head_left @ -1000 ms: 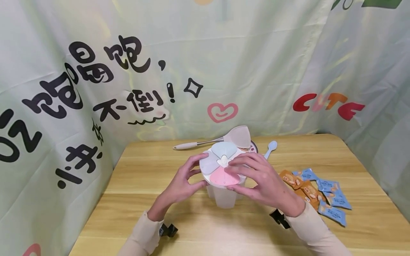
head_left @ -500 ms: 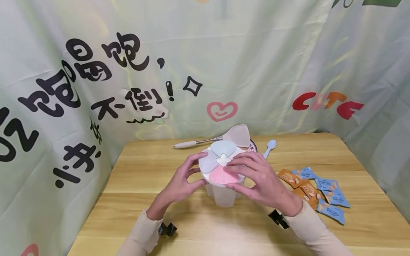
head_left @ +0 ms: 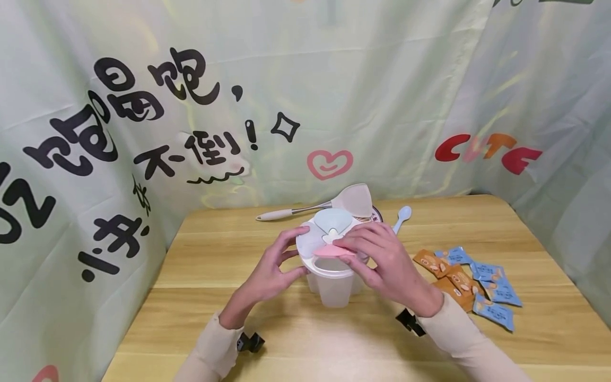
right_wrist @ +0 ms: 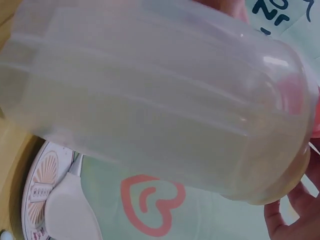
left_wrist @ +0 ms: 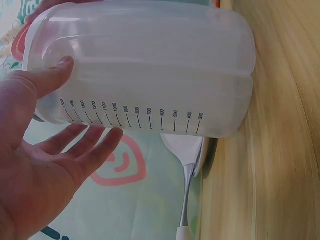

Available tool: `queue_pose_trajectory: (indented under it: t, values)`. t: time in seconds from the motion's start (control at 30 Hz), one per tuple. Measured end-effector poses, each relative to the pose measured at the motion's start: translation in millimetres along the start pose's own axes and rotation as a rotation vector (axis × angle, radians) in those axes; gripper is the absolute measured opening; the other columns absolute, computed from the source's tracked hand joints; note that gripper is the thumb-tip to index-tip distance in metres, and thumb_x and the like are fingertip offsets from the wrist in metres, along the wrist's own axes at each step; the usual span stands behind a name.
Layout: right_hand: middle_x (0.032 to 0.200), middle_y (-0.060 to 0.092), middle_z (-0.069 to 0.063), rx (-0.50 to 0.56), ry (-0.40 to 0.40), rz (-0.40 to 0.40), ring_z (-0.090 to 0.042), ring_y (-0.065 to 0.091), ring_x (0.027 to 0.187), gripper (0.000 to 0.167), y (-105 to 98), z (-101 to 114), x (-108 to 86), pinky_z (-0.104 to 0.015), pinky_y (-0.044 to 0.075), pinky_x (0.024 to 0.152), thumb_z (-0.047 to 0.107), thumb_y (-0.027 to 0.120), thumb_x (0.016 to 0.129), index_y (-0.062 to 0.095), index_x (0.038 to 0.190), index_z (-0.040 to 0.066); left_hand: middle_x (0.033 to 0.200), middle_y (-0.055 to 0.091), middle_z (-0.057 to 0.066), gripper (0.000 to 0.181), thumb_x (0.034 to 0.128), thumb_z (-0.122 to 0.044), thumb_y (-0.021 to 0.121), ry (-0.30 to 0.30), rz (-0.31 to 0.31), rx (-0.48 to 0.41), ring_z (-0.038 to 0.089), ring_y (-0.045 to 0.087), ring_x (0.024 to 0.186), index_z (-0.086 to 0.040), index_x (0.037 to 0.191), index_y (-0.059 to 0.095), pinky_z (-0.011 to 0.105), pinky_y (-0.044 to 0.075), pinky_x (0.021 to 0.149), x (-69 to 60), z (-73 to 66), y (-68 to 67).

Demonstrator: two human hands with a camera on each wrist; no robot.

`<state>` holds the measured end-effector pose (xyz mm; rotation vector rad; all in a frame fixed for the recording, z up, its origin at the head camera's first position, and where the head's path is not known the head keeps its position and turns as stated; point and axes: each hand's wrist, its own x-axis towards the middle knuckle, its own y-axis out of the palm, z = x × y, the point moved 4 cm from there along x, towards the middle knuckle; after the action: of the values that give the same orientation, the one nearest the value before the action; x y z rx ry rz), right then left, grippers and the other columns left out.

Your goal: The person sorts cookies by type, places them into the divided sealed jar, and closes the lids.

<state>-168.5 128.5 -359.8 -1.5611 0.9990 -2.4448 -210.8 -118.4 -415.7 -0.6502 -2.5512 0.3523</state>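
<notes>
A: Where does the container [head_left: 334,292] stand?

B: Upright, mid-counter [head_left: 210,265]. A person's left hand [head_left: 272,270] steadies it, the grip closed around its left side at the lid [head_left: 329,274], thumb near and fingers reaching farther round.

A: And the other hand?

B: The right hand [head_left: 393,265] pinches the pink flap [head_left: 330,251], thumb and fingertips clamped on its edge, tilting it up at the near side.

A: How much is done?

B: The near opening is uncovered. The pale blue flap [head_left: 332,219], far side, and the lavender flap [head_left: 309,242], left, lie flat; whatever the right hand covers, we cannot tell.

A: And what looks left?

B: The pink flap appears only partway raised. No contents can be made out inside, while orange packets [head_left: 462,281] and blue packets [head_left: 495,314] lie well apart on the right, seemingly sealed.
</notes>
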Motion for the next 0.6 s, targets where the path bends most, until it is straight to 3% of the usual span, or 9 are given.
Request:
queue_pose_trajectory:
  t: [0.2, 0.33, 0.43, 0.6]
  values:
    - [0.105, 0.082, -0.001, 0.070, 0.043, -0.041, -0.022, 0.071, 0.105, 0.036, -1, -5, 10.0, -0.040, 0.052, 0.096, 0.043, 0.060, 0.113, 0.084, 0.110, 0.016, 0.169, 0.045, 0.016, 0.080, 0.0917, 0.009, 0.082, 0.000, 0.004, 0.005, 0.042, 0.056, 0.147, -0.013, 0.160, 0.046, 0.049, 0.059, 0.117, 0.4, 0.8, 0.6]
    - [0.106, 0.080, -0.005, 0.132, 0.064, -0.075, -0.024, 0.071, 0.101, 0.008, -3, -10, 18.2, -0.020, 0.054, 0.098, 0.013, 0.081, 0.099, 0.085, 0.106, 0.010, 0.168, 0.046, 0.014, 0.082, 0.0915, 0.008, 0.082, -0.005, 0.002, 0.009, 0.041, 0.056, 0.147, -0.014, 0.161, 0.045, 0.049, 0.059, 0.118, 0.3, 1.2, 0.4]
    - [0.106, 0.078, -0.007, 0.165, 0.100, -0.081, -0.025, 0.072, 0.101, 0.022, -4, -14, 23.6, -0.008, 0.053, 0.100, -0.006, 0.086, 0.085, 0.084, 0.102, 0.007, 0.168, 0.046, 0.015, 0.081, 0.0914, 0.008, 0.082, 0.000, 0.003, 0.002, 0.041, 0.056, 0.147, -0.014, 0.160, 0.045, 0.051, 0.058, 0.117, -0.1, 0.9, 0.8]
    - [0.104, 0.079, -0.006, 0.178, 0.151, -0.060, -0.025, 0.074, 0.102, 0.019, -5, -21, 29.5, -0.006, 0.053, 0.100, -0.007, 0.086, 0.086, 0.084, 0.100, 0.007, 0.169, 0.045, 0.018, 0.080, 0.0913, 0.010, 0.081, 0.023, 0.002, -0.018, 0.044, 0.055, 0.147, -0.009, 0.160, 0.044, 0.054, 0.058, 0.117, -0.9, -0.2, 1.8]
